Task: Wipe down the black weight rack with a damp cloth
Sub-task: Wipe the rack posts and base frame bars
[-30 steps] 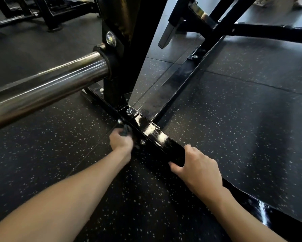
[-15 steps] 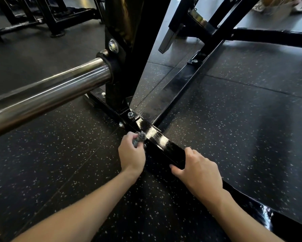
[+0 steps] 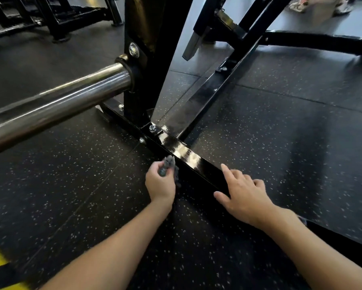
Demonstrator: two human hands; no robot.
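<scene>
Weight rack base bar [image 3: 205, 170]: gray cloth [image 3: 169, 163] against its near side, clutched in left grip [image 3: 160, 185]; right grip [image 3: 246, 195] released, fingers spread over it.

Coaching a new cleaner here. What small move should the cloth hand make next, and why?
Probably slide the left hand with the grey cloth along the near side of the base bar, toward the right hand resting on it. The cloth is bunched against that side, and a stretch of bar lies between the hands.
</scene>
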